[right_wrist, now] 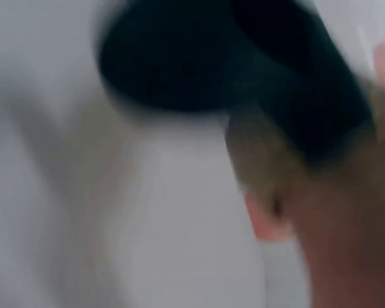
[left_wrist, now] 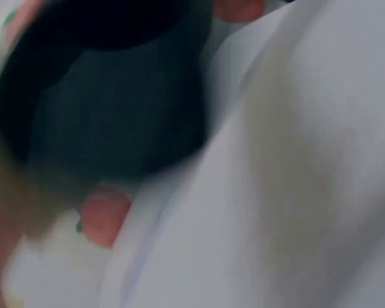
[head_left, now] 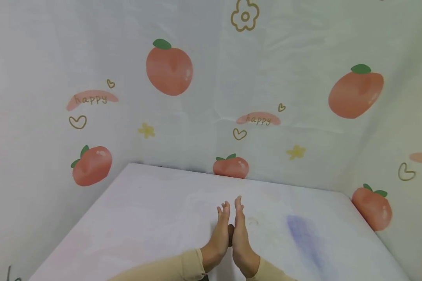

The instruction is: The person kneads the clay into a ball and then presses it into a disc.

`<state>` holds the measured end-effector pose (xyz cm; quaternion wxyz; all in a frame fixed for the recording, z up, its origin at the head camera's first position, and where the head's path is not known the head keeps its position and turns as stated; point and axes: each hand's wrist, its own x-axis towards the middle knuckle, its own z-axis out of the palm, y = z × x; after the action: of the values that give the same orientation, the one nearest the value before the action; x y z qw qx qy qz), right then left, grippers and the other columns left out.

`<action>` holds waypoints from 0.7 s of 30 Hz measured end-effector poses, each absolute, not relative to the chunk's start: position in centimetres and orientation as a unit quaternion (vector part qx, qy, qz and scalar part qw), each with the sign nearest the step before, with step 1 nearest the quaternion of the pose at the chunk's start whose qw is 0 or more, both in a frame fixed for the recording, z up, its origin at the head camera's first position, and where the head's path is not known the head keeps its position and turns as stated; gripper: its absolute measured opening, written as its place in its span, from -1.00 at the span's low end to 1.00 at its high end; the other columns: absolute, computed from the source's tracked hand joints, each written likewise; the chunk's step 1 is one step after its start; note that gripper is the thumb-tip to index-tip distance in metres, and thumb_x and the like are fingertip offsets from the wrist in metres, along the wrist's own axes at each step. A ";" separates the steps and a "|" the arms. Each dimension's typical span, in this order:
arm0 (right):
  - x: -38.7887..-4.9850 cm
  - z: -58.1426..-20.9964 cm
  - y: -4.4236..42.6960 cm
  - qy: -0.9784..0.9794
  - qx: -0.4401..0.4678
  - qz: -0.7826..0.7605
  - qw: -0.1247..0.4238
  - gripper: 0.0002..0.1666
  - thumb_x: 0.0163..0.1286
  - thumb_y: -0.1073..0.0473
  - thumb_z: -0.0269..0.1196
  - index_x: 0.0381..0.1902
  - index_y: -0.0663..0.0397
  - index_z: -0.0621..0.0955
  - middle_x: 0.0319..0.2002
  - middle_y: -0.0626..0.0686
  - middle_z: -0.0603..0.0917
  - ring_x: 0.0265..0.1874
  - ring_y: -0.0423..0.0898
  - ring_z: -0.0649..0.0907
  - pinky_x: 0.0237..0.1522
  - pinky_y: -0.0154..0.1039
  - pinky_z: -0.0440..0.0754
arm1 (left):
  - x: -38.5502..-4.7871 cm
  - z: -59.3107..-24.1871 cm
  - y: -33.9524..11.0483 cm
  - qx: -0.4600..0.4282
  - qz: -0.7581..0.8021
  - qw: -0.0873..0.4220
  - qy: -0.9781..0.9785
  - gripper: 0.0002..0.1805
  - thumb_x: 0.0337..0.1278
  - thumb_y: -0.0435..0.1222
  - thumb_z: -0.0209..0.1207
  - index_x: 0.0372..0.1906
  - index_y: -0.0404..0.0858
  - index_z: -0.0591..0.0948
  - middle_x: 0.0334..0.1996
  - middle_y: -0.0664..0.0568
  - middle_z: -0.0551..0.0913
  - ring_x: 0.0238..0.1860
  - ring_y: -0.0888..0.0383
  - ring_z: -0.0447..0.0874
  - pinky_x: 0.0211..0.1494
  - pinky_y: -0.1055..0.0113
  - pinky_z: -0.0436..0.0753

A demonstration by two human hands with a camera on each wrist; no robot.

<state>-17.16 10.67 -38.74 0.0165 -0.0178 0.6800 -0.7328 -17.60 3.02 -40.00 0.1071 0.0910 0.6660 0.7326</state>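
Observation:
A small dark brown, rounded lump (head_left: 230,235) sits between my two palms in the head view, and its kind cannot be made out. My left hand (head_left: 218,239) touches it from the left, fingers straight and pointing away from me. From the right, my right hand (head_left: 242,244) meets it with its fingers likewise extended. The palms face each other above the white table, and the fingertips stand a little apart. Both wrist views are blurred; a large dark shape (left_wrist: 115,109) covers much of the left one, and a similar dark shape (right_wrist: 179,58) fills the top of the right one.
The white table top (head_left: 154,210) bears a bluish-purple smudge (head_left: 304,238) on the right. Behind and beside it hangs a white cloth (head_left: 204,128) printed with red fruit, hearts and flowers. Light tan sleeves (head_left: 165,267) cover the forearms.

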 end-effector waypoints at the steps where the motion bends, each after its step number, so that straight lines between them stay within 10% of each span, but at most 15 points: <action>1: -17.5 -38.6 10.7 0.680 -0.002 -0.733 0.017 -0.14 0.49 -0.40 -0.50 0.54 -0.14 -0.34 0.55 0.16 -0.30 0.53 0.06 -0.22 0.43 0.25 -0.32 | -17.4 -39.8 2.9 0.098 0.733 0.112 0.664 -0.18 0.42 0.24 -0.57 0.54 -0.18 -0.32 0.53 -0.09 -0.52 0.50 -0.12 -0.63 0.41 -0.29 -0.49; 3: -18.3 -38.5 10.8 0.677 0.032 -0.735 0.022 -0.01 0.41 -0.51 -0.50 0.54 -0.08 -0.37 0.31 0.38 0.29 0.18 0.10 0.44 0.33 0.05 0.17 | -17.2 -39.5 2.5 0.111 0.729 0.111 0.666 -0.21 0.44 0.21 -0.57 0.54 -0.17 -0.28 0.53 -0.09 -0.48 0.51 -0.10 -0.60 0.43 -0.27 -0.47; 6: -19.1 -38.2 10.6 0.672 0.055 -0.737 0.040 0.13 0.35 -0.58 -0.47 0.52 0.09 -0.38 0.17 0.47 0.36 0.09 0.19 0.47 0.29 0.08 0.22 | -17.8 -39.1 1.9 0.125 0.734 0.098 0.660 -0.23 0.46 0.19 -0.56 0.54 -0.16 -0.27 0.54 -0.07 -0.46 0.52 -0.06 -0.62 0.44 -0.25 -0.46; 10: -18.6 -38.5 10.0 0.653 0.017 -0.752 0.091 0.08 0.44 -0.48 -0.41 0.52 0.23 -0.32 0.48 0.45 -0.26 0.47 0.34 -0.29 0.37 0.41 -0.28 | -19.3 -39.2 1.1 0.115 0.737 0.059 0.664 -0.27 0.47 0.17 -0.57 0.55 -0.09 -0.27 0.54 -0.06 -0.46 0.52 -0.06 -0.63 0.43 -0.26 -0.49; 21: -18.8 -37.7 10.9 0.645 -0.051 -0.760 0.064 -0.19 0.54 -0.29 -0.44 0.55 -0.01 -0.26 0.54 0.24 -0.15 0.53 0.13 -0.20 0.48 0.18 -0.31 | -18.3 -39.6 1.7 0.129 0.756 0.059 0.640 -0.30 0.49 0.12 -0.63 0.54 -0.12 -0.33 0.53 -0.09 -0.50 0.50 -0.07 -0.68 0.41 -0.25 -0.53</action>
<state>-18.76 10.88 -37.73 0.0636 -0.0507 0.6451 -0.7598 -18.27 1.66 -39.58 0.0590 0.1286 0.6396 0.7556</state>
